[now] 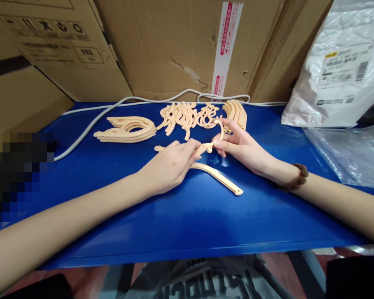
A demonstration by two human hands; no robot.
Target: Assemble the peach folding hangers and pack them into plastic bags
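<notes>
My left hand [171, 166] is closed around a beige plastic hanger arm [201, 149]. A small end piece sticks out past the hand on the left. In my right hand [241, 143], thumb and fingers pinch a curved beige hanger hook [222, 131]. The hook's base meets the end of the arm between both hands; whether it is seated there I cannot tell. Below them a long curved hanger arm [220, 175] slants down to the right, its upper end hidden by my left hand. I cannot tell whether that hand also grips it.
Behind my hands lie a pile of loose hooks [180, 116], a stack of curved arms [127, 129] on the left and another stack [237, 112] on the right. A white cable [112, 104] runs along the blue table's [180, 228] back. Cardboard boxes [162, 50] and a white parcel bag [339, 70] stand around.
</notes>
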